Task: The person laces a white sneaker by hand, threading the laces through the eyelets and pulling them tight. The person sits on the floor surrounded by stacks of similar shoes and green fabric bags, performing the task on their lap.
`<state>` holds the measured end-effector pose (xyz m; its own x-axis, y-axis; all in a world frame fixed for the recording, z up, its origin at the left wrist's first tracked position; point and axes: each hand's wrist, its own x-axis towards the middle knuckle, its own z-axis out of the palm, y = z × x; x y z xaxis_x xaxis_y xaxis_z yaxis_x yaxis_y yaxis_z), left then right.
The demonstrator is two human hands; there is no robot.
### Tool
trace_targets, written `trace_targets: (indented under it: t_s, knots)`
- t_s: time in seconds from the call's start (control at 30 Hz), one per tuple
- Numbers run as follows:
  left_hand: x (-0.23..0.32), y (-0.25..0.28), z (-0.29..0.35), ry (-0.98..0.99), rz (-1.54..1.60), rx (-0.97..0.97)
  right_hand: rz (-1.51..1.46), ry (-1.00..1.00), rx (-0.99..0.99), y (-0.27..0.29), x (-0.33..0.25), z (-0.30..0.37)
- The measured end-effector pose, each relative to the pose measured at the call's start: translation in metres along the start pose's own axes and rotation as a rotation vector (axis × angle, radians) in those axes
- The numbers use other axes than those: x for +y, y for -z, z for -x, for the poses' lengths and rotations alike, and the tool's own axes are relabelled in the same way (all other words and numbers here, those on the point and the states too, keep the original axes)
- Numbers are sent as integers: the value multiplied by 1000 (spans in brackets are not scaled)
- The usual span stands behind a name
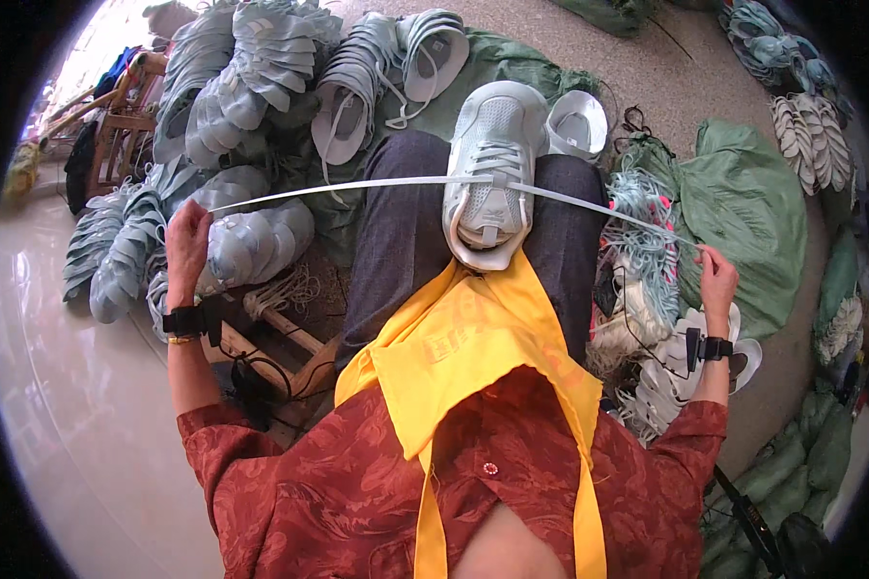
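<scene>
A pale grey-white sneaker upper [492,121] rests between my thighs, its toe pointing away from me and its heel opening close to the yellow apron [483,328]. From its top eyelets a flat white shoelace [357,184] stretches out to both sides, drawn nearly straight. My left hand [189,234] pinches one end, far out to the left. Out to the right, my right hand [716,276] has its fingers closed on the other end. Lower down, the eyelets of the shoe are crossed by lacing. Both hands are well apart from the shoe.
Nested stacks of pale shoe uppers [251,77] lie at the left and far left. Two laced uppers [352,92] sit beyond my left knee. Right of my lap are a bundle of light blue laces [642,212] and a green sack [739,212]. A wooden stool [290,338] stands lower left.
</scene>
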<state>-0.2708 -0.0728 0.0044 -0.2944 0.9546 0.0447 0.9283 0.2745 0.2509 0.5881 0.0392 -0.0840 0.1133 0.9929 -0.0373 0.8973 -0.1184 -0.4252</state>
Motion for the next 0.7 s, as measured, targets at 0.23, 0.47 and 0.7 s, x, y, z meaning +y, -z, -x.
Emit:
trace_targets:
  t_s: [0.23, 0.47, 0.7]
  knots:
    - [-1, 4, -10, -51, 27, -8, -260, -80, -51, -20, 14, -5]
    - [33, 1, -32, -149, 59, -46, -345, -151, -418, -43, -47, -20]
    - [137, 44, -107, -279, 251, -141, -553, 15, -757, -4, -156, -85]
